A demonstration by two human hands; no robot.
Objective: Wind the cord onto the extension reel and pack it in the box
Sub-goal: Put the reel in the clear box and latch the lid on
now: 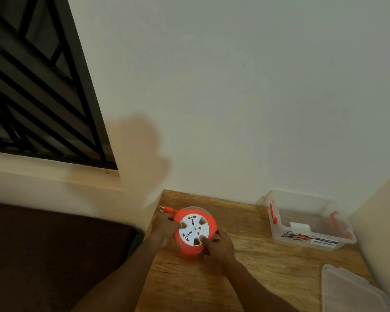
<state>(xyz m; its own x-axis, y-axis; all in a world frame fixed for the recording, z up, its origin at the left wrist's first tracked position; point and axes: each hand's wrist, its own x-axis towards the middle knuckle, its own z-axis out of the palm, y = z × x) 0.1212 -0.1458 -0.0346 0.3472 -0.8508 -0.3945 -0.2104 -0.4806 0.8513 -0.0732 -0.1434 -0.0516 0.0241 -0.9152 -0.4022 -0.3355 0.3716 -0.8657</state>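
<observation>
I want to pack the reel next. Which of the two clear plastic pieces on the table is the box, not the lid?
The clear box by the wall: it stands deep and open, with orange latches. The lid lies flat at the near right edge.

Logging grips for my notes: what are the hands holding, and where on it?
The orange reel: left hand on its left edge, right hand on its lower right edge.

The orange extension reel lies flat on the wooden table, white socket face up, its orange plug poking out at upper left. The clear plastic box, with orange latches, stands open well to its right.
</observation>
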